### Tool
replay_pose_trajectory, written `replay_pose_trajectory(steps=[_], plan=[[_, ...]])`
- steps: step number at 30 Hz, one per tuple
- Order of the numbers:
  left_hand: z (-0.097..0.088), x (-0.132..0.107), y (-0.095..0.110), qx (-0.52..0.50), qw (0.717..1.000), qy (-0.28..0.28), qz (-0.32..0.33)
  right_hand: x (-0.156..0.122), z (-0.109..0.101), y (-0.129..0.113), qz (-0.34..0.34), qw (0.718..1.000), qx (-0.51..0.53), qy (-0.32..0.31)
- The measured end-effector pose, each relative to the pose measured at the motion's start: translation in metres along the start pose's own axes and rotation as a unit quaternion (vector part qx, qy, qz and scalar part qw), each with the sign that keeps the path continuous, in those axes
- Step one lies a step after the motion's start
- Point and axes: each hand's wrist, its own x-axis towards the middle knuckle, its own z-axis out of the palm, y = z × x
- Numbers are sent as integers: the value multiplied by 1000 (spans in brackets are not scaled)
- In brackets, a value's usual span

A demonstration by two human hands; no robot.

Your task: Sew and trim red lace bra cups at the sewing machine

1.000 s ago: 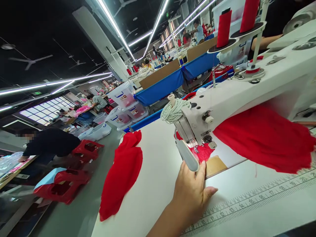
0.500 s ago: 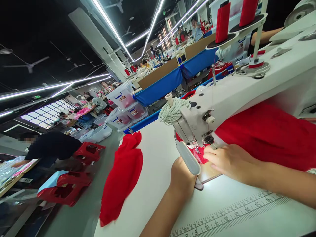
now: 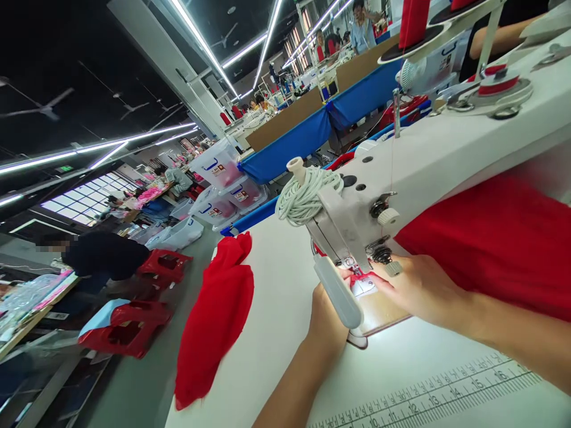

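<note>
A white sewing machine (image 3: pixel 446 154) stands over the table, its needle area brightly lit. My right hand (image 3: pixel 419 288) is at the right of the presser foot, its fingertips closed on the edge of a small red fabric (image 3: pixel 360 276) beneath the foot. My left hand (image 3: pixel 328 315) lies to the left of the foot, mostly behind a long grey lever (image 3: pixel 339 291). One of its fingertips shows by the fabric; the other fingers are hidden. A larger red cloth (image 3: pixel 486 238) is bunched under the machine arm, behind my right forearm.
Another red cloth piece (image 3: pixel 218 321) lies on the white table (image 3: pixel 272 285) at left. A printed ruler scale (image 3: pixel 428 398) runs along the near side. Coiled pale cord (image 3: pixel 307 193) hangs on the machine head. Plastic bins (image 3: pixel 218 166), red stools (image 3: pixel 129 327) and a seated person (image 3: pixel 107 255) are beyond.
The small red fabric has shifted back under the foot, baring more of the lit plate. My right fingertips have moved slightly toward the needle. The view has shifted a little.
</note>
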Motion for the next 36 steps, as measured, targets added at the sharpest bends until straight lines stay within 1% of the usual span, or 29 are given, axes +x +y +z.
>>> replay_pose_trajectory(steps=[4,7,9,11,13,15,16,18,19,20,21,23,24,26,28,29,31,32,34,36], plan=[[5,0,2,29,998,-25,43,0,-2,2,-6,1000,19,8],[6,-1,2,70,995,-10,70,-1,-4,2,-37,999,36,7],[6,-1,1,102,990,-5,101,-2,-5,2,-56,998,42,5],[6,-1,-1,140,980,-16,138,-5,-2,3,-69,997,43,4],[6,-1,-4,167,973,-33,156,-7,3,4,-81,996,47,4],[7,-2,-7,180,971,-47,150,-9,9,6,-90,995,52,2],[7,-4,-8,181,973,-49,137,-10,12,6,-94,994,54,2],[7,-8,-7,195,974,-38,111,-10,13,6,-98,994,55,0],[7,-11,-6,212,970,-33,110,-10,13,6,-98,994,56,0],[6,-14,-5,236,963,-36,122,-10,12,5,-100,993,58,-1],[5,-18,-5,266,951,-45,150,-9,10,5,-101,993,60,1],[4,-26,-8,322,914,-61,237,-9,6,4,-102,993,63,2],[4,-30,-11,339,898,-54,276,-9,5,4,-100,993,65,3],[5,-35,-20,359,876,-8,322,-10,3,5,-94,993,69,-1],[7,-38,-27,380,859,38,342,-11,2,6,-94,992,83,-16],[8,-38,-29,397,847,46,349,-12,2,6,-96,991,90,-22],[8,-38,-29,434,822,42,367,-11,0,6,-99,989,98,-39],[7,-37,-27,448,811,40,373,-10,-1,6,-99,989,100,-38],[6,-36,-22,463,801,40,378,-9,-3,6,-102,989,98,-34],[6,-36,-19,459,801,55,380,-8,-2,5,-88,991,94,-36]])
